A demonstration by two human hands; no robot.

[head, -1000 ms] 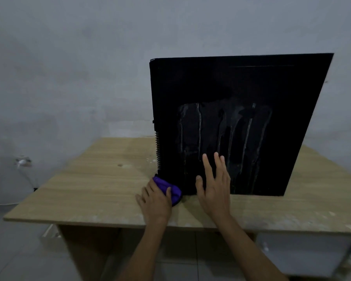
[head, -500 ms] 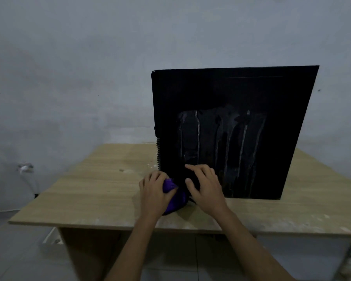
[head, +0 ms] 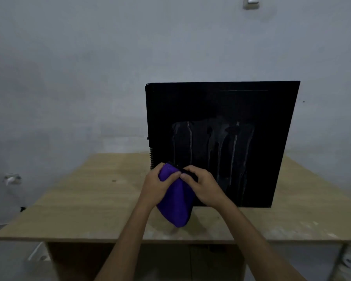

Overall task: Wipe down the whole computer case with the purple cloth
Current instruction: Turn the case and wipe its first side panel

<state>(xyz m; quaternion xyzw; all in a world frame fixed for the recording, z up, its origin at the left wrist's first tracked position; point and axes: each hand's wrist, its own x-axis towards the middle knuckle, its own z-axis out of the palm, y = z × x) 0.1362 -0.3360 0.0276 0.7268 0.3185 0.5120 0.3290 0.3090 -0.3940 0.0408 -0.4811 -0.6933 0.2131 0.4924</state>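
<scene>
One socket (head: 12, 178) sits low on the wall at far left, one table (head: 89, 199) runs across the view, one cloth, one case, two hands, and one switch (head: 251, 1) up top on the wall. The left hand (head: 157, 186) pinches the upper edge of the purple cloth (head: 175, 205), fingers curled tight on the fabric. The right hand (head: 204, 186) grips the same top edge just beside it, thumb tips nearly touching, so both hands are clamped on the cloth with the rest of it hanging down to a point over the table's front part. Half a second ago the cloth lay bunched on the table at the case's lower left corner under the left hand, with the right hand spread on the panel; now it is lifted and both hands have it. The black case (head: 221, 110) stands upright on the table's right half, pale drip streaks down its side panel. Bare tabletop lies open left of the case and along the front edge; the case's left edge is just behind the hands.
</scene>
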